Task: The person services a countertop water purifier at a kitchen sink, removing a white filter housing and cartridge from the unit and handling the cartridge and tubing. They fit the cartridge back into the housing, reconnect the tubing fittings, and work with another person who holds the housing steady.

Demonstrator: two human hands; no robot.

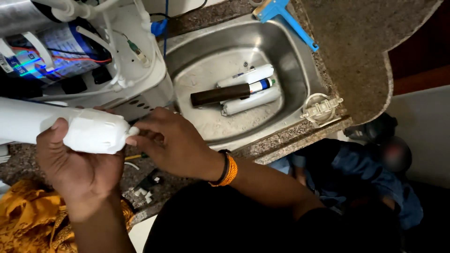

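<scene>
**White filter housing held over the bench**

The left hand (77,161) wraps around a white filter housing (61,126), lying level beside the steel sink (300,70). The right hand (171,140) pinches its end nozzle with its fingertips. A blue-labelled cylinder (51,51) sits in the open purifier (140,84) above; three cartridges (239,91) lie in the sink.

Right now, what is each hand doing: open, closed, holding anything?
Left hand: closed around the white filter housing, gripping it from below.
Right hand: fingers pinched at the small nozzle on the housing's end.
</scene>
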